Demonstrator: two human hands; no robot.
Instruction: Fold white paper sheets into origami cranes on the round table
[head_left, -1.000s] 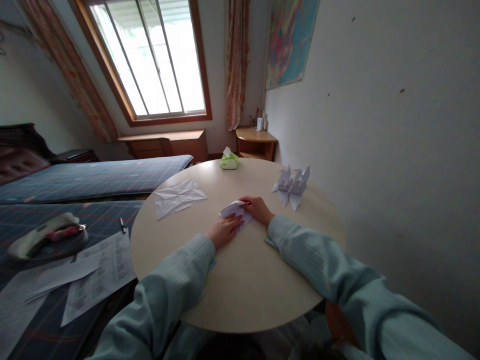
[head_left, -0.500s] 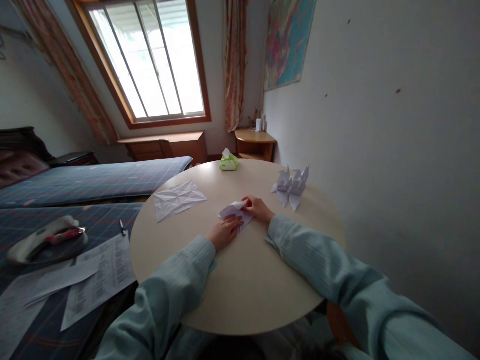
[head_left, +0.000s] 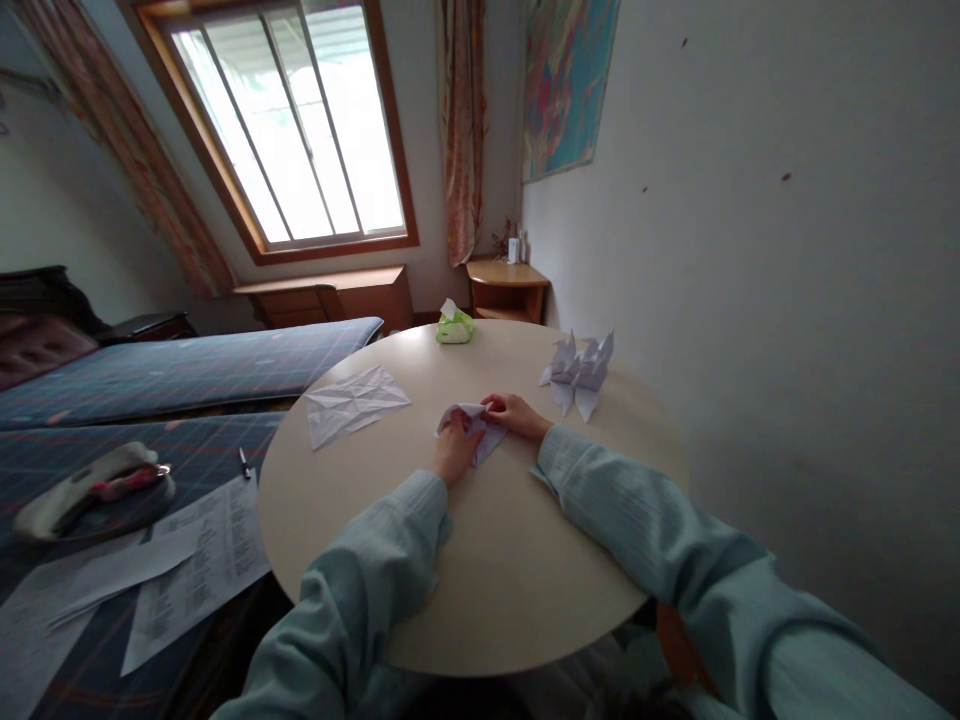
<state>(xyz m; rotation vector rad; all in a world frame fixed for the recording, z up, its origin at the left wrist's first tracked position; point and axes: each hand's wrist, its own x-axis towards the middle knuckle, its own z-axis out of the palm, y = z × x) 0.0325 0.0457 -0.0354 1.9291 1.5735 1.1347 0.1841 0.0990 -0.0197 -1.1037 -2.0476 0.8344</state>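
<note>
A small white folded paper (head_left: pixel 480 428) lies near the middle of a round beige table (head_left: pixel 487 580). My left hand (head_left: pixel 454 450) grips its near left side, fingers curled onto the paper. From the right, my right hand (head_left: pixel 511 412) pinches the paper's far edge. Both arms wear light blue-green sleeves. A creased, unfolded white sheet (head_left: pixel 354 402) lies flat to the left of my hands. Finished white paper figures (head_left: pixel 579 370) with pointed flaps stand to the right, near the wall.
A green tissue pack (head_left: pixel 455 325) sits at the table's far edge. A bed with a blue plaid cover (head_left: pixel 172 365) runs along the left, carrying printed sheets (head_left: pixel 187 560), a pen (head_left: pixel 244 462) and a pouch (head_left: pixel 90 485). A white wall closes the right side.
My left hand has moved from lying flat on the paper's near side to gripping its left part, fingers curled. The right hand stays on the far edge.
</note>
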